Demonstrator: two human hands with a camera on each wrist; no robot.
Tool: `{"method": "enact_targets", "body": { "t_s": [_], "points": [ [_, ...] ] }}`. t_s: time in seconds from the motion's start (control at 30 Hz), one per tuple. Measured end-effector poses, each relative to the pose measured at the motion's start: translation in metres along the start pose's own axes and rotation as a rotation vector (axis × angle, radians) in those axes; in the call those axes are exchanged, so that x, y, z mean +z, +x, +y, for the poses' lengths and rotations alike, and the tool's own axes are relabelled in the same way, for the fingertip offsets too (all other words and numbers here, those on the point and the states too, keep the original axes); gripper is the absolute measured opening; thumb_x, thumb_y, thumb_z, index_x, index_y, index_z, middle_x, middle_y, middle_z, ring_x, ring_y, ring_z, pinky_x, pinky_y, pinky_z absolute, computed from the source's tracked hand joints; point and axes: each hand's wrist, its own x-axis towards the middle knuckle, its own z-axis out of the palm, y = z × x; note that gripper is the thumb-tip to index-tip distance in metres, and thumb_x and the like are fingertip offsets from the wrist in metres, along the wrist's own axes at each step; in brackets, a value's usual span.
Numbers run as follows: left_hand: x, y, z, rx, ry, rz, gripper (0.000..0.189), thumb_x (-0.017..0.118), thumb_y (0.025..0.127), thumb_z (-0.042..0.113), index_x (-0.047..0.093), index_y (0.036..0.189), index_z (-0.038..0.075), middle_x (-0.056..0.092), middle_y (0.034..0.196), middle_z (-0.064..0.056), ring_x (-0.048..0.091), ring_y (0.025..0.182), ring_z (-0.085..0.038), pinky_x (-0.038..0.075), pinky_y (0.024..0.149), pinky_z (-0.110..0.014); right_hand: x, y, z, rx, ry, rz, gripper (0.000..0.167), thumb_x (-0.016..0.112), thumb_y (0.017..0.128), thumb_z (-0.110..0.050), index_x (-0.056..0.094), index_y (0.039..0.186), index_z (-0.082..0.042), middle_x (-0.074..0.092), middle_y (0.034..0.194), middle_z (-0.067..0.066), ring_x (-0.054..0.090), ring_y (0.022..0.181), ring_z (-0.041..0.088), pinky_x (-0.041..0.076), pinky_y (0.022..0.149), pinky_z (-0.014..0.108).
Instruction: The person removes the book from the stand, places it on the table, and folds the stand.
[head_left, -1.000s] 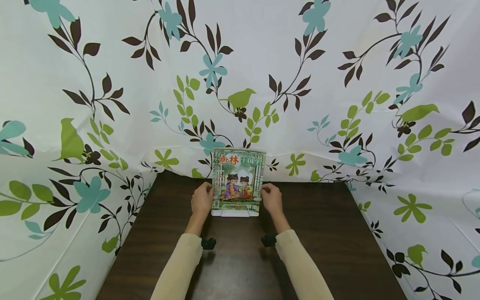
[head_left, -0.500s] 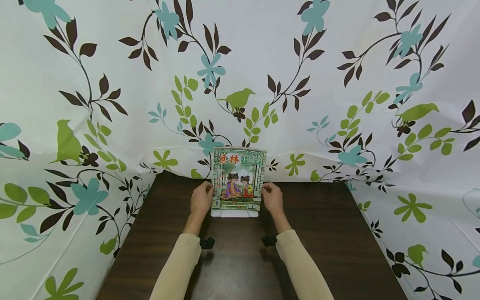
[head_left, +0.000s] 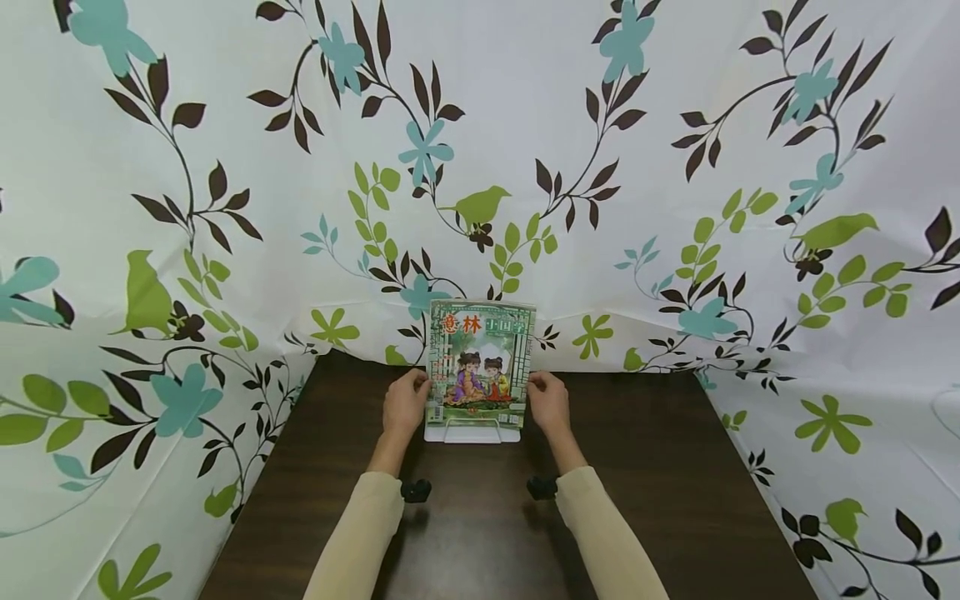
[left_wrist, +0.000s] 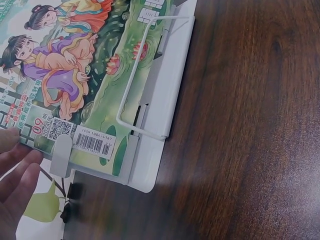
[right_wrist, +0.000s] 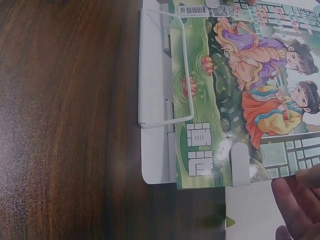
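A magazine with two illustrated children on its green cover leans upright on a white book stand. The stand's wire holder crosses the cover's lower part. White side clips overlap both side edges of the magazine. My left hand pinches the magazine's left edge, its thumb on the front of the cover. At the opposite edge my right hand does likewise, thumb in front and fingers at the edge. The back of the stand is hidden behind the magazine.
The stand rests on a dark wood table, near its back edge. A white cloth printed with leaves, flowers and birds hangs behind the table and along both sides. Black wrist devices sit at the cuffs of both pale sleeves.
The head view has shifted slightly, so the scene sits a little lower. Both hands stay at the magazine's edges, and the stand keeps its place on the table.
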Motion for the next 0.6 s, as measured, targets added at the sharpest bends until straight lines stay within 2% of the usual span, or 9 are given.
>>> {"method": "enact_targets", "body": {
  "t_s": [0.3, 0.6],
  "points": [
    [-0.0004, -0.0006, 0.0004, -0.024, -0.021, -0.002, 0.02, 0.07, 0.107, 0.028, 0.076, 0.119, 0.013, 0.079, 0.11, -0.009, 0.074, 0.093, -0.028, 0.058, 0.08, -0.05, -0.0019, -0.0006, -0.0031, -0.016, -0.01, -0.009, 0.019, 0.066, 0.107, -0.016, 0.078, 0.119, -0.008, 0.077, 0.116, 0.014, 0.07, 0.104, 0.03, 0.057, 0.085, 0.049],
    [-0.0033, 0.0062, 0.0047, 0.035, 0.0, 0.003, 0.022, 0.07, 0.107, 0.027, 0.076, 0.121, 0.011, 0.08, 0.111, -0.01, 0.075, 0.095, -0.028, 0.06, 0.079, -0.05, -0.0039, 0.0037, -0.0046, -0.058, -0.005, 0.015, 0.015, 0.068, 0.105, -0.013, 0.078, 0.114, -0.007, 0.077, 0.113, 0.014, 0.071, 0.103, 0.03, 0.057, 0.084, 0.049]
  ]
}}
